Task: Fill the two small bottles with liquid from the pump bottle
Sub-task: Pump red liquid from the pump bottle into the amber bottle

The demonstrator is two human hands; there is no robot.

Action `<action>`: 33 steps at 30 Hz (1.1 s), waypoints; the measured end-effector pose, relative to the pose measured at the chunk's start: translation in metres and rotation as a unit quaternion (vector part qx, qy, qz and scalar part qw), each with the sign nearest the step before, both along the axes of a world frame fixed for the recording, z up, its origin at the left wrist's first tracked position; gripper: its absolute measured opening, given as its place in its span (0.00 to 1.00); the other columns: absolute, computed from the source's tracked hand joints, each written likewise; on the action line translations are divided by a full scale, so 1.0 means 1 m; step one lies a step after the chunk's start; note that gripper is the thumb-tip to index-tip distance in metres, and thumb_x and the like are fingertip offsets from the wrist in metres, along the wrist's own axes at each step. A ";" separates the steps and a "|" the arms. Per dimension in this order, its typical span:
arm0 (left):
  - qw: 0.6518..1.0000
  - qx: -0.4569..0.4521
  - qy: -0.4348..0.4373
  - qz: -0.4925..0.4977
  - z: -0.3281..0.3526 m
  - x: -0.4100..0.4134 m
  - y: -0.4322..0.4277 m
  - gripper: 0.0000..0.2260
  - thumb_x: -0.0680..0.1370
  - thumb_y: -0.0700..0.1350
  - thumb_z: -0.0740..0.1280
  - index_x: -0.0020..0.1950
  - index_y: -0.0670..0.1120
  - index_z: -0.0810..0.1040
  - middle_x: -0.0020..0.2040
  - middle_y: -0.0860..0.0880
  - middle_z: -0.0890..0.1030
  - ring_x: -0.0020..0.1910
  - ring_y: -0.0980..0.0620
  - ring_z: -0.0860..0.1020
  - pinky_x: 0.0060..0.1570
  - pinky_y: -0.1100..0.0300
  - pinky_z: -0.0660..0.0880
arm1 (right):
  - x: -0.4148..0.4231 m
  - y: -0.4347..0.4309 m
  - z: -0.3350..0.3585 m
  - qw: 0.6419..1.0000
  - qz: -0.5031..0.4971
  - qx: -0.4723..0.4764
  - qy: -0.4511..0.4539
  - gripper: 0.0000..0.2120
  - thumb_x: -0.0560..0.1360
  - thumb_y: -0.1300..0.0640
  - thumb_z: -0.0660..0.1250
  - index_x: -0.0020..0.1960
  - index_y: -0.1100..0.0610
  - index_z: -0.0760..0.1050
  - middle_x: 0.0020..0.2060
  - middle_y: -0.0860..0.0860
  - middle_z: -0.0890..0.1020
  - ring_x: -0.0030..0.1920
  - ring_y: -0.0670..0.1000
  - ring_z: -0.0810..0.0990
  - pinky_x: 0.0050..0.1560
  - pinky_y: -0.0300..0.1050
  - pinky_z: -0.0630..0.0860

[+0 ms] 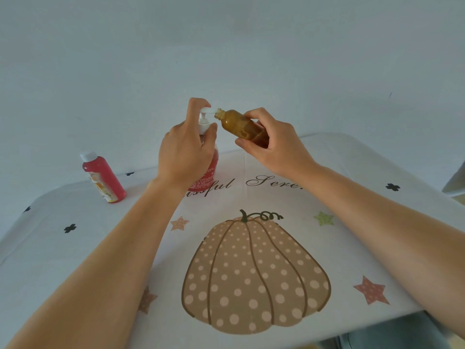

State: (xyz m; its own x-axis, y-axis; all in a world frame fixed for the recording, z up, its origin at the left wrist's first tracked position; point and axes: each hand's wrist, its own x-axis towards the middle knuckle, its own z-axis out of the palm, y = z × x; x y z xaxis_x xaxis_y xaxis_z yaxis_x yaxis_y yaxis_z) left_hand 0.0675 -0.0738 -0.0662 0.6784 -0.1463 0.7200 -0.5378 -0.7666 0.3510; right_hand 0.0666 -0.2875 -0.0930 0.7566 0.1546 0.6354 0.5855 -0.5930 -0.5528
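We see the table [75, 248] under a pumpkin-print cloth. At its far middle stands the pump bottle [211, 170], its red body mostly hidden behind our left hand [186, 152], which wraps it, forefinger curled on the white pump head. Our right hand [274, 144] grips the amber small bottle [241, 127], tilted, open neck pointing left and up at the spout. The capped red small bottle [103, 177] stands far left.

pump bottle [212, 167] mostly hidden, label unreadable
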 end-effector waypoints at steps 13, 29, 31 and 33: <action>1.000 0.001 -0.004 -0.003 -0.001 0.002 0.000 0.21 0.84 0.46 0.64 0.77 0.55 0.66 0.31 0.52 0.76 0.31 0.53 0.76 0.30 0.59 0.67 | 0.001 -0.002 0.002 1.000 -0.006 0.006 -0.011 0.19 0.81 0.44 0.73 0.67 0.49 0.73 0.40 0.43 0.79 0.36 0.45 0.77 0.40 0.34 0.72; 1.000 0.006 -0.022 -0.009 -0.002 0.002 -0.001 0.20 0.84 0.45 0.65 0.76 0.51 0.68 0.29 0.50 0.74 0.28 0.49 0.76 0.29 0.59 0.69 | 0.000 -0.001 0.002 1.000 -0.001 0.011 -0.006 0.19 0.81 0.44 0.73 0.67 0.48 0.73 0.41 0.45 0.81 0.36 0.47 0.78 0.41 0.40 0.75; 1.000 0.005 -0.021 -0.007 -0.001 0.002 -0.001 0.20 0.84 0.45 0.65 0.76 0.52 0.68 0.29 0.50 0.74 0.28 0.49 0.76 0.29 0.59 0.70 | 0.000 -0.001 0.002 1.000 -0.001 0.012 -0.005 0.19 0.81 0.44 0.73 0.67 0.48 0.73 0.41 0.44 0.80 0.36 0.45 0.78 0.41 0.37 0.74; 1.000 0.007 -0.021 -0.008 -0.001 0.001 -0.001 0.19 0.84 0.45 0.64 0.75 0.51 0.68 0.29 0.51 0.74 0.28 0.49 0.76 0.29 0.58 0.69 | -0.001 -0.001 0.001 1.000 -0.002 0.011 -0.004 0.19 0.81 0.45 0.73 0.67 0.48 0.73 0.41 0.44 0.80 0.36 0.45 0.78 0.41 0.36 0.73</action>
